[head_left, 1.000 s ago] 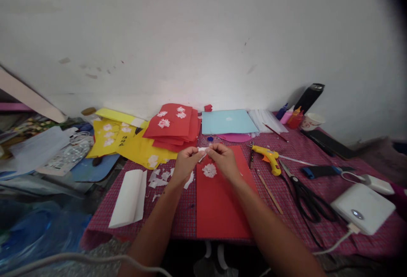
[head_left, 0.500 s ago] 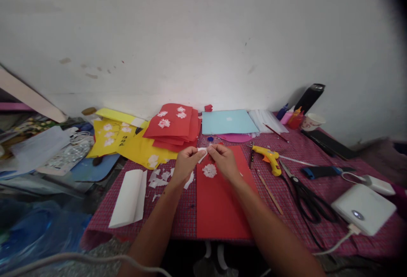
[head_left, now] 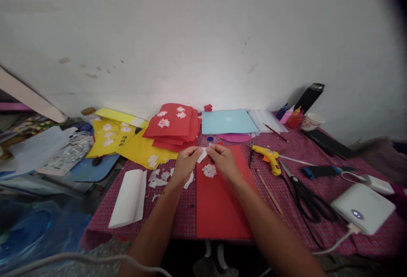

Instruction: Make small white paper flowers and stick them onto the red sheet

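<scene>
Between my two hands is a small piece of white paper (head_left: 202,155), pinched from both sides above the top of a red sheet (head_left: 224,209). My left hand (head_left: 187,163) is closed on the paper's left side, thumb and finger together. On the other side my right hand (head_left: 224,160) grips it the same way. Just below them, a crumpled white paper flower (head_left: 209,170) sits on the red sheet. Torn white scraps (head_left: 162,178) lie left of my left hand, near a folded white sheet (head_left: 127,198).
Red cards with white flowers (head_left: 171,122) and yellow sheets (head_left: 136,148) lie behind on the left. A light blue sheet (head_left: 229,122) rests by the wall. On the right are a yellow glue gun (head_left: 269,157), black scissors (head_left: 307,200), a utility knife (head_left: 321,171) and a white box (head_left: 364,208).
The white paper has shifted slightly between my fingers, and more of it shows now. Both hands stay in nearly the same place.
</scene>
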Demonstrator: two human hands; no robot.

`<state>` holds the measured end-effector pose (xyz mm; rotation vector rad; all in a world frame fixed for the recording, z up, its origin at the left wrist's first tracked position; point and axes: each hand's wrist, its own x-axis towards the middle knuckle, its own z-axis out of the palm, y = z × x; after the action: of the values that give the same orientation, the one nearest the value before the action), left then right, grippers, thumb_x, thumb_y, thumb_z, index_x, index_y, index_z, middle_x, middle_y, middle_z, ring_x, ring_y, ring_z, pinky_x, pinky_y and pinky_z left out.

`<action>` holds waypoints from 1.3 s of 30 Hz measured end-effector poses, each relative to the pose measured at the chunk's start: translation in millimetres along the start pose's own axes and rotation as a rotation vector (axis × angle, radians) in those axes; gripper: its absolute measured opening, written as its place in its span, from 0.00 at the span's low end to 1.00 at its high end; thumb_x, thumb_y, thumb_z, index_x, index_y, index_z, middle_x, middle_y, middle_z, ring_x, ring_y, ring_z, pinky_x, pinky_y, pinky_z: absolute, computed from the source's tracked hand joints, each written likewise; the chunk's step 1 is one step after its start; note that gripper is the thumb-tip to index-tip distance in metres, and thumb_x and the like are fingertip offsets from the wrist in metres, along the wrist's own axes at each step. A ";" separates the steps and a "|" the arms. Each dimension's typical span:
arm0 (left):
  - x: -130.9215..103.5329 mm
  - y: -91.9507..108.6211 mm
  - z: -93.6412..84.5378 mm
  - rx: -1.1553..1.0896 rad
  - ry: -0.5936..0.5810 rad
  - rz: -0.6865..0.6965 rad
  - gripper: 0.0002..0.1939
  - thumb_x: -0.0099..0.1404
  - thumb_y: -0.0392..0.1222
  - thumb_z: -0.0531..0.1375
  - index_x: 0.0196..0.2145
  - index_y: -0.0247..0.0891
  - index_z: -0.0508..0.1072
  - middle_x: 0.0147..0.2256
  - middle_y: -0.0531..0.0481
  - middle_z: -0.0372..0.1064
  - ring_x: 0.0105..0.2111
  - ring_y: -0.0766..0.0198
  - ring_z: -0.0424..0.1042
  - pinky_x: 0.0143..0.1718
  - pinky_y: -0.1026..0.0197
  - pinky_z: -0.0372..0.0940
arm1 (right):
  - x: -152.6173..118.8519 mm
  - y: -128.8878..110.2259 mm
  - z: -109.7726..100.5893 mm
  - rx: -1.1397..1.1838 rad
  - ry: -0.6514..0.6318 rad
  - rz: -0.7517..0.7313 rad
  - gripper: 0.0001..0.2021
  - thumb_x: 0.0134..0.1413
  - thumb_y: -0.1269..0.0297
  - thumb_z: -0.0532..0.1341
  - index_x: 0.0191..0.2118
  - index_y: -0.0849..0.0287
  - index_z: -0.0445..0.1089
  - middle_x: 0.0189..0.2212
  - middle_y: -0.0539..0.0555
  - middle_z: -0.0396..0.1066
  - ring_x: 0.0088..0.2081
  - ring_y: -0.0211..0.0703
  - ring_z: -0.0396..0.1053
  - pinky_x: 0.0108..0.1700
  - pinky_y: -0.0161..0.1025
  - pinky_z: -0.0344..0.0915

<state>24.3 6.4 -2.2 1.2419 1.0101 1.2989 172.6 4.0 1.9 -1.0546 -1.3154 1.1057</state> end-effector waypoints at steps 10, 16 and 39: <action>0.7 -2.4 -0.8 -0.017 0.028 -0.037 0.16 0.57 0.51 0.65 0.31 0.33 0.77 0.27 0.51 0.71 0.26 0.68 0.64 0.29 0.65 0.59 | -2.4 0.4 0.7 0.021 -0.012 -0.030 0.17 0.55 0.50 0.62 0.24 0.58 0.65 0.18 0.46 0.62 0.21 0.36 0.58 0.26 0.35 0.55; 1.1 -1.1 -1.2 0.007 0.054 -0.005 0.15 0.56 0.51 0.66 0.28 0.34 0.75 0.23 0.54 0.66 0.24 0.70 0.60 0.28 0.66 0.55 | -1.2 2.4 2.3 0.042 -0.026 -0.007 0.17 0.48 0.50 0.67 0.24 0.57 0.65 0.18 0.45 0.61 0.21 0.36 0.57 0.25 0.35 0.54; -1.2 -0.4 -1.3 0.035 -0.030 -0.029 0.14 0.58 0.48 0.65 0.27 0.33 0.73 0.22 0.57 0.60 0.23 0.72 0.54 0.26 0.67 0.52 | 0.8 5.8 0.8 -0.023 0.050 0.001 0.19 0.55 0.49 0.60 0.22 0.58 0.64 0.16 0.46 0.62 0.19 0.35 0.57 0.22 0.34 0.53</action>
<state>22.9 5.4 -3.0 1.2650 1.0298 1.2416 171.6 5.8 -3.7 -1.0928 -1.2908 1.0613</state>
